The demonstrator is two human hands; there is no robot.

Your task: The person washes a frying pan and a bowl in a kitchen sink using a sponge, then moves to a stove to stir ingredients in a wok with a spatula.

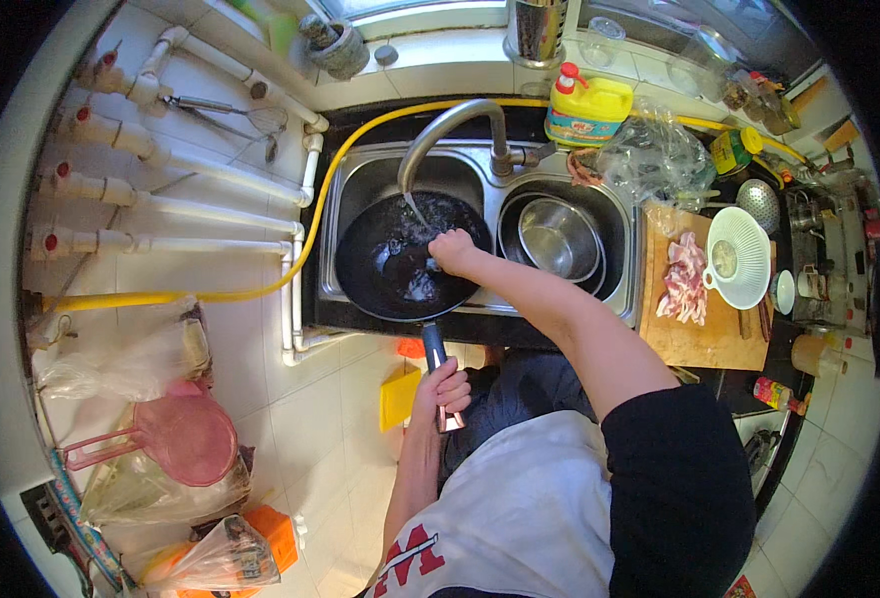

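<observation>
A dark wok (380, 276) rests in the left bowl of the stainless-steel double sink (627, 299), with water in it. Water runs into the pan from the curved faucet (440, 123). My left hand (444, 389) is wrapped around the wok's long handle (432, 345), which points toward me past the counter edge. My right hand (453, 251) is over the wok's right side with its fingers curled. Whether something is inside that fist is hidden. Nested metal bowls (556, 235) sit in the right bowl of the sink.
Sliced raw meat (684, 280) and a white plastic colander (754, 261) lie on the wooden cutting board (698, 347) at right. A yellow detergent bottle (589, 112) and a clear plastic bag (653, 161) stand behind the sink. The yellow hose (320, 217) curves around its left side.
</observation>
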